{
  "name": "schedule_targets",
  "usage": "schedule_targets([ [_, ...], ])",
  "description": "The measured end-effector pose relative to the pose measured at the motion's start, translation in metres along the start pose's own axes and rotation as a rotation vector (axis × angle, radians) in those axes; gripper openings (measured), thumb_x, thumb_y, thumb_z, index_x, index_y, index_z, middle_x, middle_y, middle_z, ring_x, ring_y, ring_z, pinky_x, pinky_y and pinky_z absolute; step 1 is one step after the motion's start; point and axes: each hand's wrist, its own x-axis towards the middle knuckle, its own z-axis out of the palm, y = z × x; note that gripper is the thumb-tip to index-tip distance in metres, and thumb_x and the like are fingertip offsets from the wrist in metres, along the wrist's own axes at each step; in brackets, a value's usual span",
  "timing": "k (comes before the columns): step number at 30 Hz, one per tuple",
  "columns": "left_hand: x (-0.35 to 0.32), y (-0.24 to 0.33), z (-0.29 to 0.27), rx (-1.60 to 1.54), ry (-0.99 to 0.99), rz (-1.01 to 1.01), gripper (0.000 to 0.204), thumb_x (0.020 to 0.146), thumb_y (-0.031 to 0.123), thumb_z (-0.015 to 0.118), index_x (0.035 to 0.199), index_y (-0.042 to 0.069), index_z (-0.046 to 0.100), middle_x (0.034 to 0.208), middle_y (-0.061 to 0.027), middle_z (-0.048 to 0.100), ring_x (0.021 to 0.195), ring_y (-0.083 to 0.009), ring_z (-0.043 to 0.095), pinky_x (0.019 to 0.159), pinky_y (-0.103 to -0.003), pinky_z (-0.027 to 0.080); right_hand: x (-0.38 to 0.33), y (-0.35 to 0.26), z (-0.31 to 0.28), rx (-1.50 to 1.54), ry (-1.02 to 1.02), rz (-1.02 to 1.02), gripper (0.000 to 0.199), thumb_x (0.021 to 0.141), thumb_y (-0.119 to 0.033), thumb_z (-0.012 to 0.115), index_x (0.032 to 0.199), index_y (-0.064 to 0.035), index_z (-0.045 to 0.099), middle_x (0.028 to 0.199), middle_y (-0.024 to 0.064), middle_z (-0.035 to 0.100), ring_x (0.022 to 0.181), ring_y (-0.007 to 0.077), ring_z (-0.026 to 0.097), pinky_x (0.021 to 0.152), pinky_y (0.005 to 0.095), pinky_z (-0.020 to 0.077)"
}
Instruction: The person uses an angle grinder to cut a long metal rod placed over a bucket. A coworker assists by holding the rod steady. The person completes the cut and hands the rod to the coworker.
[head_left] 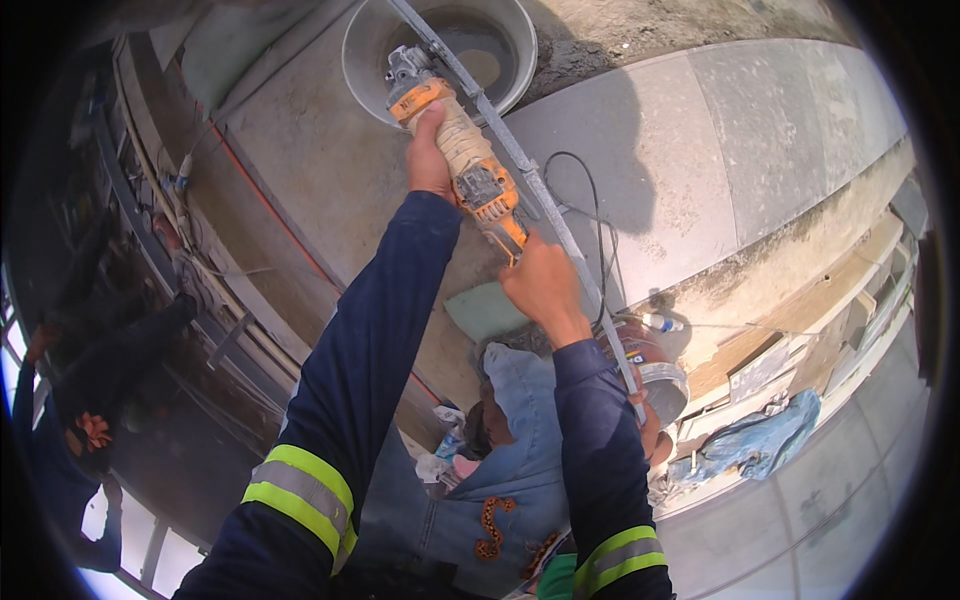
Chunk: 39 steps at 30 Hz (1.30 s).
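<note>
Both my hands hold an orange angle grinder [465, 145], its body wrapped in tan tape. My left hand [428, 160] is closed round the wrapped middle, thumb on top. Further back, my right hand [545, 285] grips the rear handle. The grinder's metal head [408, 66] points away from me, over the near left rim of a large round basin [362, 75] with grey liquid in it; its disc cannot be made out. A long grey metal bar [545, 195] runs diagonally just right of the grinder, crossing above the basin and passing beside my right wrist.
A black cable [598, 215] loops right of the bar. Large grey slabs [690, 150] lie at the right. A bucket [665, 385], a bottle [662, 323] and blue cloth [770, 440] are lower right. Another person [65, 450] is at the far left, beyond an orange cord [265, 190].
</note>
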Motion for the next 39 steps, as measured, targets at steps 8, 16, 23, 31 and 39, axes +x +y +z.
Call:
schedule_targets([
  [8, 0.002, 0.002, 0.004, 0.020, 0.005, 0.009, 0.052, 0.092, 0.041, 0.068, 0.120, -0.002, 0.055, 0.087, -0.0166, 0.067, 0.068, -0.0295, 0.070, 0.060, -0.042, 0.061, 0.005, 0.001, -0.001, 0.010, -0.005, 0.003, 0.048, 0.075, -0.015, 0.074, 0.113, 0.0126, 0.061, 0.084, 0.0334, 0.068, 0.085, 0.0496, 0.068, 0.077, 0.0535, 0.0554],
  [16, 0.000, 0.003, 0.003, 0.041, 0.017, 0.016, 0.052, 0.092, 0.042, 0.067, 0.119, -0.001, 0.056, 0.087, -0.0163, 0.067, 0.068, -0.0294, 0.070, 0.061, -0.042, 0.061, 0.006, 0.003, 0.006, 0.006, 0.010, -0.007, 0.048, 0.075, -0.013, 0.073, 0.114, 0.0123, 0.061, 0.083, 0.0325, 0.069, 0.084, 0.0483, 0.069, 0.077, 0.0529, 0.0557],
  [23, -0.006, -0.005, -0.004, 0.122, -0.015, -0.005, 0.057, 0.092, 0.054, 0.060, 0.116, 0.003, 0.057, 0.088, -0.0165, 0.068, 0.076, -0.0322, 0.072, 0.067, -0.044, 0.062, -0.005, 0.011, 0.007, 0.007, -0.008, 0.015, 0.056, 0.074, -0.014, 0.073, 0.122, 0.0115, 0.060, 0.083, 0.0306, 0.069, 0.082, 0.0467, 0.070, 0.076, 0.0515, 0.0570],
  [31, -0.015, -0.010, 0.000, 0.155, -0.035, 0.009, 0.062, 0.093, 0.058, 0.055, 0.124, 0.005, 0.053, 0.092, -0.0186, 0.065, 0.081, -0.0341, 0.069, 0.073, -0.048, 0.059, -0.018, 0.018, 0.002, -0.021, -0.018, -0.001, 0.043, 0.078, -0.015, 0.072, 0.115, 0.0068, 0.062, 0.086, 0.0241, 0.072, 0.082, 0.0404, 0.073, 0.075, 0.0470, 0.0587],
  [39, -0.020, -0.011, -0.005, 0.140, -0.038, -0.010, 0.062, 0.094, 0.057, 0.053, 0.127, 0.005, 0.050, 0.094, -0.0178, 0.063, 0.083, -0.0328, 0.067, 0.076, -0.048, 0.058, -0.022, 0.019, 0.001, 0.034, -0.048, 0.019, 0.051, 0.076, -0.012, 0.073, 0.121, 0.0081, 0.061, 0.088, 0.0291, 0.071, 0.084, 0.0456, 0.070, 0.076, 0.0507, 0.0575],
])
